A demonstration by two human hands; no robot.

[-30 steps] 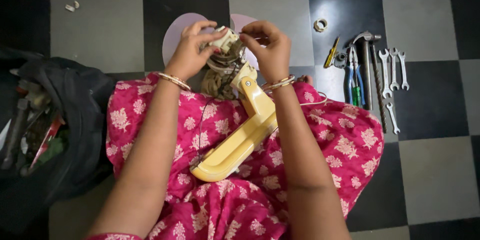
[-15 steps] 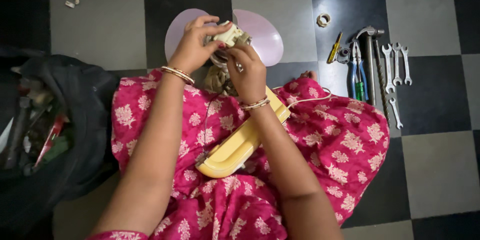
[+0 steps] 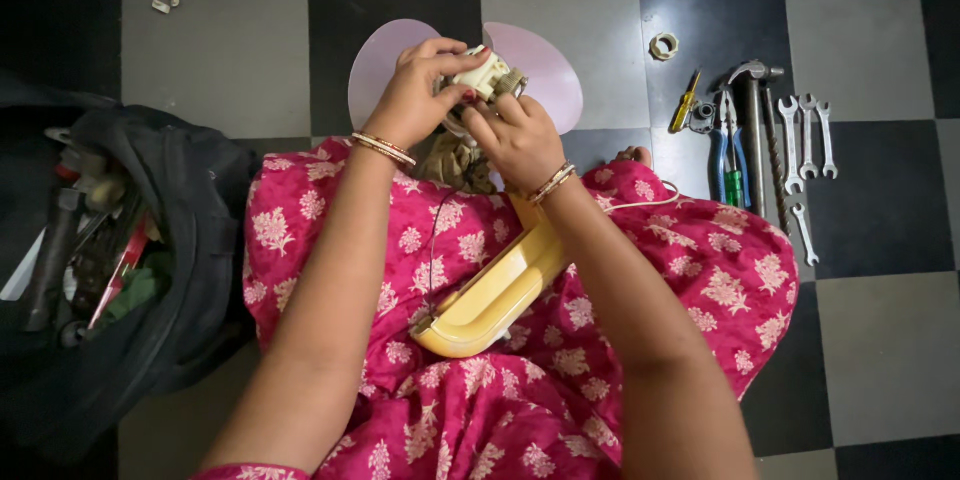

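Observation:
I sit on a checkered floor with a small fan across my pink floral lap. Its yellow stand (image 3: 492, 293) points toward me, and pale pink blades (image 3: 545, 65) spread out on the floor beyond my hands. My left hand (image 3: 420, 92) grips the cream motor housing (image 3: 487, 74) from above. My right hand (image 3: 515, 135) holds the same housing from below, fingers pressed against it. Both wrists wear bangles. A thin dark cord (image 3: 433, 240) runs down from the motor over my lap.
A black tool bag (image 3: 120, 260) full of tools lies open at my left. At the right, on the floor: a yellow screwdriver (image 3: 686, 102), blue-handled pliers (image 3: 727, 150), a hammer (image 3: 755, 120), several spanners (image 3: 805, 140), a tape roll (image 3: 663, 45).
My right hand has dropped from the top of the motor housing to its underside. The view shifted slightly, and more of the pink blades shows.

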